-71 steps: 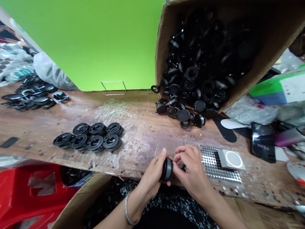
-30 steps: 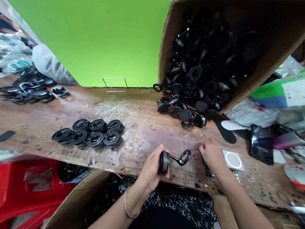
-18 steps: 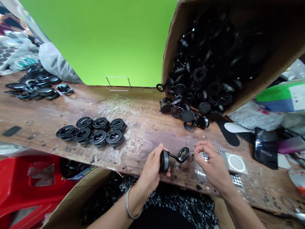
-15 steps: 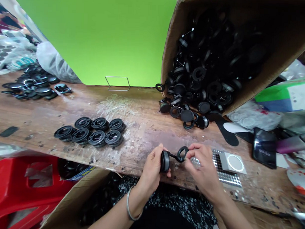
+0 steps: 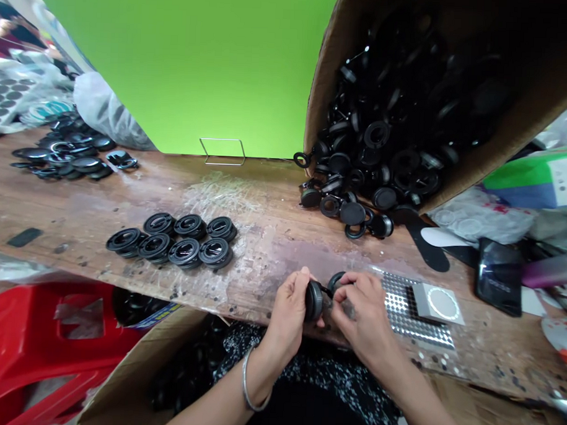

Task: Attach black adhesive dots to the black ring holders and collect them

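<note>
My left hand (image 5: pixel 289 309) is closed around the ridged round base of a black round part with a ring on a short arm (image 5: pixel 314 300). The base is held on edge, just above the front of the wooden table. At the ring end, the fingers of my right hand (image 5: pixel 361 305) are pinched together and partly cover the ring and the joint of the arm. Left of my hands, several black round parts (image 5: pixel 184 252) sit in two rows with their rings folded flat.
An open cardboard box (image 5: pixel 313 114) spills many black ringed parts onto the table (image 5: pixel 264 236). Beside it stands a green panel (image 5: pixel 186 66). A grey block (image 5: pixel 438 303) on a shiny studded sheet (image 5: pixel 399 297) and a phone (image 5: pixel 499 276) lie right; a red stool (image 5: pixel 28 327) is lower left.
My right hand has moved left, closer to my left hand, and now covers more of the ring and arm. The left hand keeps its hold on the base.
</note>
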Demonstrator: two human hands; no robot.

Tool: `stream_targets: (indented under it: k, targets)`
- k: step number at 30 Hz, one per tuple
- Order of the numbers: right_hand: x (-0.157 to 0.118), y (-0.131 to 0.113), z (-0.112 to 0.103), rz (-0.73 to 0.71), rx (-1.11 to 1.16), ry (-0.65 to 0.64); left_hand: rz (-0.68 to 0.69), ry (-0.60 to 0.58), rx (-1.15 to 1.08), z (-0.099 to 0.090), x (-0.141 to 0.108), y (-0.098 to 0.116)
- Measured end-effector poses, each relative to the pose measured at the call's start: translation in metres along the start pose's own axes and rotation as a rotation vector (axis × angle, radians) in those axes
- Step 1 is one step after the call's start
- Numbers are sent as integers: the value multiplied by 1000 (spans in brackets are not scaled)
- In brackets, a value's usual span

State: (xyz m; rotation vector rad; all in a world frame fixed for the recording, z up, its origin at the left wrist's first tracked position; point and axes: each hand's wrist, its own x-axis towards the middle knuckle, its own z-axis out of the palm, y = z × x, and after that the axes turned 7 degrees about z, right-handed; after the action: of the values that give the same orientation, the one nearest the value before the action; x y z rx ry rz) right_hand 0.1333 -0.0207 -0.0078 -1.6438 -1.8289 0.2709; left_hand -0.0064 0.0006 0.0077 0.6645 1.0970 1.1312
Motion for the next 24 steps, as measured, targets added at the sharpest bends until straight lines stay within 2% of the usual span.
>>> stream_targets:
  k: [6, 9, 13, 19, 22, 24]
  targets:
    - [2, 2, -8, -64, 70, -14, -7, 5, -3, 1, 0, 6]
    - [4, 4, -15, -27, 169, -34, -11, 29, -11, 1, 0, 6]
    - [4, 4, -18, 46, 231, 14, -27, 46, -31, 2, 1, 4]
    - [4, 0, -16, 1, 152, 95, -34, 54, -20, 2, 1, 2]
    - [2, -2, -16, 108, 217, 87, -4, 65, 7, 0, 3, 3]
    - [1, -3, -17, 215, 302, 27, 46, 33, 62, -3, 3, 4]
